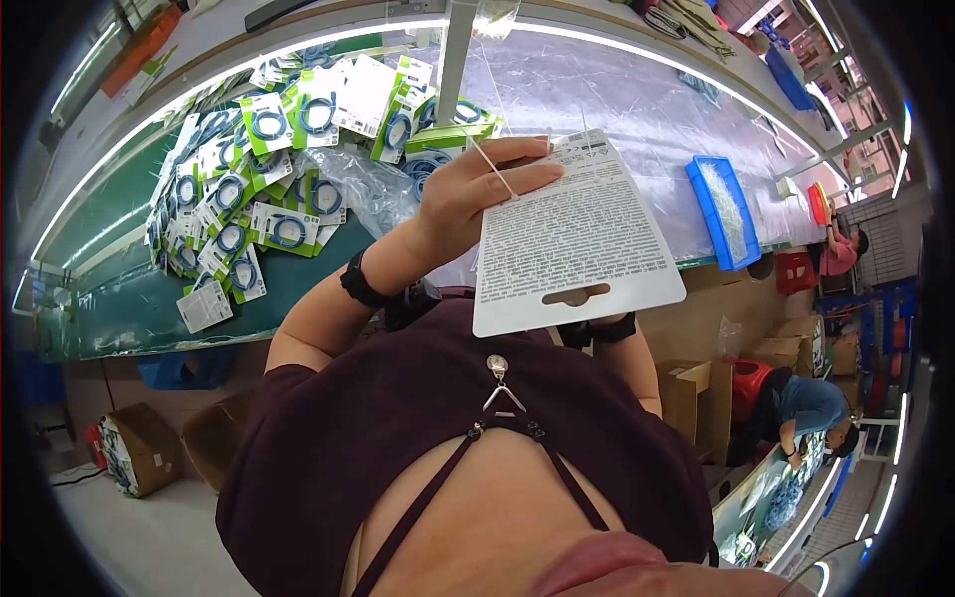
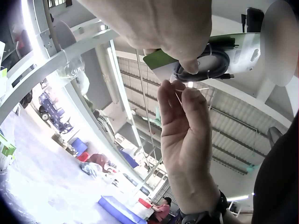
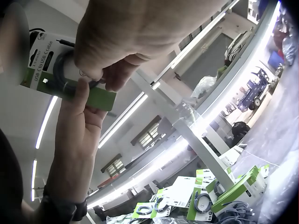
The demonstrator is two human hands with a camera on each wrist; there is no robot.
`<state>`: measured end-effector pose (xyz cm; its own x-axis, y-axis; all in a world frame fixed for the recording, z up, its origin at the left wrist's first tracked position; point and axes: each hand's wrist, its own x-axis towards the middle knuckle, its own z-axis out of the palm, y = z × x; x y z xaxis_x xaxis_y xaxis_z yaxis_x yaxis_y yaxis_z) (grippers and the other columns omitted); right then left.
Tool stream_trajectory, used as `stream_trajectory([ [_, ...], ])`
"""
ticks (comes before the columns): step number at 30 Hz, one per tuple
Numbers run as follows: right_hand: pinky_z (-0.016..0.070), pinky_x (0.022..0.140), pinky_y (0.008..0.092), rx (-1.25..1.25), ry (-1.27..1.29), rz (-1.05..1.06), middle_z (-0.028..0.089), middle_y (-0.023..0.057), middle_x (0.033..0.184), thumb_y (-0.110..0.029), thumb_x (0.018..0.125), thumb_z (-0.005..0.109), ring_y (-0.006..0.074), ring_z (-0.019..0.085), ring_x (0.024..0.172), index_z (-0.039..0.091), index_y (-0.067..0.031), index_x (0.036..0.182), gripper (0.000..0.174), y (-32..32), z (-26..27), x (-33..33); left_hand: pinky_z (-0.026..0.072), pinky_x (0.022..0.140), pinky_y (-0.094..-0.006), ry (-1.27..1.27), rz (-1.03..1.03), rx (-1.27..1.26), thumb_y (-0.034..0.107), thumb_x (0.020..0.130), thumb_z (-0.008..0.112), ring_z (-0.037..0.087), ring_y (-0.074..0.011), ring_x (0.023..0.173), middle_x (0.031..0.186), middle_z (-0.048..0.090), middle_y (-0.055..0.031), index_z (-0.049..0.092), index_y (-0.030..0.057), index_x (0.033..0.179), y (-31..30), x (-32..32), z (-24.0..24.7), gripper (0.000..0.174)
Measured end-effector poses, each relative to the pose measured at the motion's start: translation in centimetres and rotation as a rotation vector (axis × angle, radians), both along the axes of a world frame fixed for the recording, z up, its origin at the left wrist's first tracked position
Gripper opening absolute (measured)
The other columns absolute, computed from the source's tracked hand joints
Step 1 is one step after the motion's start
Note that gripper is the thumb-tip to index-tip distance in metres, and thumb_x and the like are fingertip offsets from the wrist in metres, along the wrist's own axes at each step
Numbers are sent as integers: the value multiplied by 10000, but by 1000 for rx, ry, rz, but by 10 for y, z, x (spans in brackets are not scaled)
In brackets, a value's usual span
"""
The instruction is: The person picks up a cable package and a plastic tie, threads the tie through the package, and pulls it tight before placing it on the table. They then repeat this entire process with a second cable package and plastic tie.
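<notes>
My left hand (image 1: 476, 199) grips a white and green cable card (image 1: 572, 234), its printed back facing up in the head view. In the right wrist view a coiled dark cable (image 3: 60, 70) lies against the card's front, with the left hand's (image 3: 74, 133) thumb on it. Behind the card, my right hand is mostly hidden from the head view. The left wrist view shows that right hand (image 2: 187, 135) pinching a thin white tie (image 2: 179, 97) beside the coil. Another thin tie strand (image 1: 492, 167) sticks up near the left fingers.
Many carded cables (image 1: 229, 214) lie piled at the left of the bench, beside clear plastic wrap (image 1: 368, 189). A blue tray (image 1: 724, 212) of white strips stands at the right. A metal post (image 1: 456, 60) rises beyond the hands. Two people sit farther off at the right.
</notes>
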<state>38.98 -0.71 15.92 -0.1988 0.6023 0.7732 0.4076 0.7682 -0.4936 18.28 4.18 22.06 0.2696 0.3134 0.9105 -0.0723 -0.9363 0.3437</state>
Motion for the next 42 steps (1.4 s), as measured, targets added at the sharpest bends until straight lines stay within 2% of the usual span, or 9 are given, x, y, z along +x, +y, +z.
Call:
stream_trajectory([
  [10, 571, 720, 329, -287, 383, 207, 601, 182, 1013, -206, 900, 534, 262, 640, 871, 446, 49, 1212, 412, 1, 10, 0, 527, 826, -314, 63, 3, 82, 54, 733, 677, 596, -293, 1033, 1121, 571, -135, 654, 121, 1086, 1, 0, 4, 360],
  [13, 569, 728, 327, -373, 499, 269, 592, 184, 1023, -218, 906, 526, 260, 636, 879, 438, 37, 1226, 418, 1, 12, -2, 531, 856, -362, 158, 2, 159, 13, 686, 737, 579, -334, 1061, 1136, 549, -179, 642, 54, 1052, 2, -2, 4, 380],
  [17, 566, 740, 325, -486, 656, 350, 582, 186, 1036, -235, 915, 515, 257, 631, 889, 428, 20, 1244, 426, -1, 16, -5, 528, 874, -379, 173, -4, 226, 0, 679, 738, 563, -345, 1084, 1145, 533, -179, 635, 57, 1066, 3, -3, 8, 404],
  [21, 563, 751, 322, -595, 811, 435, 571, 188, 1049, -251, 923, 503, 254, 625, 900, 417, 4, 1263, 434, -5, 16, -10, 528, 846, -325, 109, 15, 142, 49, 730, 675, 563, -303, 1082, 1119, 552, -133, 663, 139, 1070, -1, 1, 4, 353],
  [27, 559, 768, 318, -757, 1038, 567, 554, 192, 1069, -276, 935, 486, 249, 617, 916, 401, -21, 1291, 446, -2, 26, -22, 525, 876, -331, -4, -91, 9, 32, 733, 683, 558, -309, 1091, 1115, 548, -144, 659, 127, 1074, -8, 0, 10, 355],
  [30, 558, 771, 318, -759, 1052, 570, 554, 191, 1069, -276, 936, 486, 248, 616, 917, 402, -21, 1290, 445, -1, 26, -22, 522, 888, -338, 1, -106, 27, 22, 737, 682, 558, -314, 1091, 1119, 544, -150, 657, 120, 1077, -8, 1, 11, 354],
  [34, 556, 775, 319, -780, 1087, 584, 554, 189, 1068, -276, 937, 484, 247, 615, 920, 403, -22, 1288, 441, -1, 27, -27, 531, 860, -383, 63, -98, 133, 39, 703, 742, 570, -353, 1070, 1127, 536, -196, 607, 61, 1095, -5, -1, 8, 415],
  [37, 554, 779, 319, -789, 1111, 588, 554, 187, 1067, -275, 937, 483, 246, 613, 922, 404, -22, 1287, 439, -1, 29, -29, 518, 891, -333, 49, -99, 52, 11, 743, 676, 532, -317, 1124, 1143, 530, -156, 654, 126, 1093, -8, -2, 9, 368],
  [42, 551, 785, 319, -817, 1146, 605, 554, 185, 1066, -275, 939, 481, 245, 611, 925, 406, -23, 1284, 434, -2, 31, -34, 511, 900, -330, 51, -121, 26, 2, 736, 678, 532, -313, 1123, 1149, 530, -154, 652, 130, 1098, -14, -4, 12, 385],
])
